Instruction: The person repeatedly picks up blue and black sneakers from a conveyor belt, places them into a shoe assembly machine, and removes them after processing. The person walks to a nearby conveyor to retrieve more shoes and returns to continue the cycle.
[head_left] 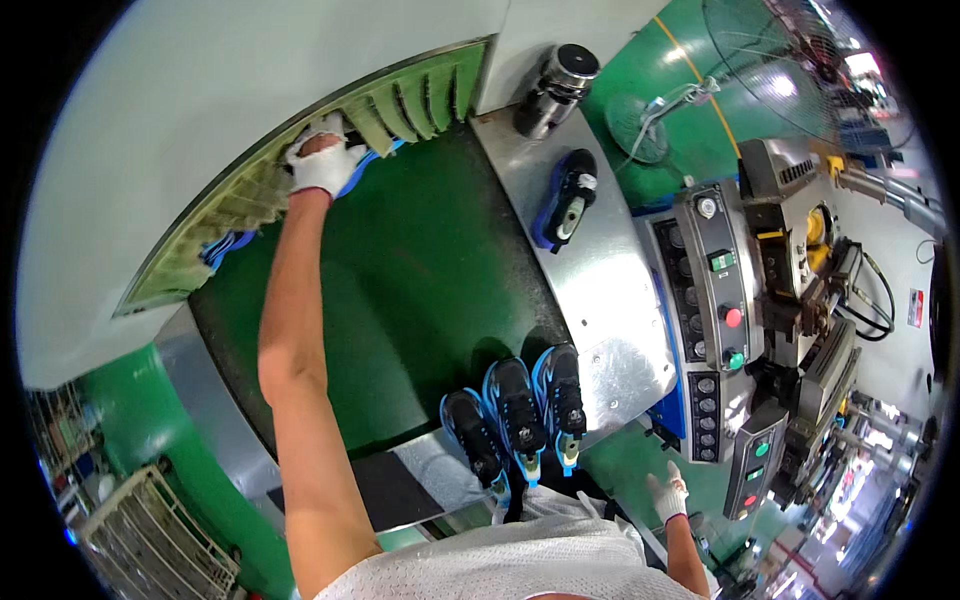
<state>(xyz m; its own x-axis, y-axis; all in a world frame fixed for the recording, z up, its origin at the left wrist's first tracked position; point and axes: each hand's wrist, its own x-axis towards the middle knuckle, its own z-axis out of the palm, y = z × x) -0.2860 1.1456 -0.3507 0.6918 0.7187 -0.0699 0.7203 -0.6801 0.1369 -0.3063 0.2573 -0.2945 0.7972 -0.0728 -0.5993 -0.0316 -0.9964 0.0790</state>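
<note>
3 shoes (516, 415) at nr belt (430, 270) edge, open room twd L hand (326, 163).

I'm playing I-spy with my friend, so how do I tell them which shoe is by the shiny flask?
Find the big green belt, then the metal ledge along its right side. At the ledge's far end stands a shiny flask, and just below it is a black and blue shoe. It sits alone, while three other shoes stand side by side nearer the person.
</note>
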